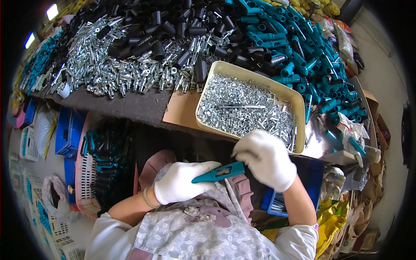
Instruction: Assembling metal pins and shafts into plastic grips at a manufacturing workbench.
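Note:
My left hand (185, 182), in a white knit glove, is closed around a teal plastic tool housing (219, 172). The housing lies nearly level in front of my apron, its long cut-out facing up and showing metal inside. Beside its right end is my right hand (269, 159), also gloved, fingers curled together; whatever they may pinch is hidden and slightly blurred. Just beyond that hand, a cream tray (249, 134) of small silvery metal parts (242, 97) sits at the bench edge. Across those parts rests a thin metal tool, perhaps tweezers (241, 106).
Metal shafts (91, 60), black tubes (167, 30) and teal housings (299, 47) are heaped along the bench (125, 106). Lower left stands a pink basket (86, 180) of teal-and-black pieces; a blue bin (277, 203) is near my right forearm. Springs (316, 130) lie right of the tray.

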### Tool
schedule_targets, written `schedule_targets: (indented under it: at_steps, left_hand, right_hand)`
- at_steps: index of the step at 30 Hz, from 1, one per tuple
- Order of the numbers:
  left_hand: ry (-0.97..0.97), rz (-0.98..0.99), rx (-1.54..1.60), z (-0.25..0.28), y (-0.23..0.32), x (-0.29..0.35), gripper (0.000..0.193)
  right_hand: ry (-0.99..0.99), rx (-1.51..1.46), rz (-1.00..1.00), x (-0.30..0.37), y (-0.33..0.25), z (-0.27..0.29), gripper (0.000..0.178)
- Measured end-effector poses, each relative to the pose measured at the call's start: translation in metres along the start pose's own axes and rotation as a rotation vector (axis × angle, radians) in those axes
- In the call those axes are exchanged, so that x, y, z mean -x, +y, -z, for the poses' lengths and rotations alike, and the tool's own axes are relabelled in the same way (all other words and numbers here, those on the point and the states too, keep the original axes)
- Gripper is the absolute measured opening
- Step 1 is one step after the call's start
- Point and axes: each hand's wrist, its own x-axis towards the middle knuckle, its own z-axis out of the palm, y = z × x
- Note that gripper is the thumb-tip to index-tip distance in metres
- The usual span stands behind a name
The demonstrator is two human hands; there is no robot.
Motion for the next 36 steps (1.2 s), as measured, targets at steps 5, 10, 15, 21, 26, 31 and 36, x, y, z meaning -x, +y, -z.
schedule_targets:
  at_steps: [5, 10, 15, 21, 26, 31, 36]
  left_hand:
    - [-0.013, 0.012, -0.053, 0.003, -0.002, 0.002, 0.046]
    - [-0.073, -0.015, -0.069, 0.004, -0.004, -0.010, 0.043]
    - [-0.107, 0.051, -0.128, 0.001, -0.018, -0.012, 0.044]
    - [-0.137, 0.063, -0.121, -0.001, -0.011, -0.012, 0.046]
    - [-0.128, 0.015, -0.115, 0.000, -0.006, -0.011, 0.042]
    - [-0.124, 0.014, -0.103, 0.007, -0.002, -0.006, 0.040]
    - [-0.142, 0.009, -0.114, 0.017, 0.003, -0.002, 0.038]
  right_hand:
    - [-0.129, 0.011, 0.186, 0.002, -0.008, -0.018, 0.010]
    - [-0.066, -0.054, 0.181, 0.000, 0.000, -0.024, 0.010]
    - [-0.035, -0.064, 0.115, 0.010, 0.008, -0.028, 0.007]
    - [-0.086, -0.002, 0.165, 0.018, 0.016, -0.037, 0.014]
    - [-0.046, -0.063, 0.202, 0.016, 0.014, -0.041, 0.012]
    - [0.039, -0.218, 0.065, 0.017, 0.013, -0.036, 0.012]
    - [0.118, -0.378, -0.019, 0.024, 0.014, -0.037, 0.016]
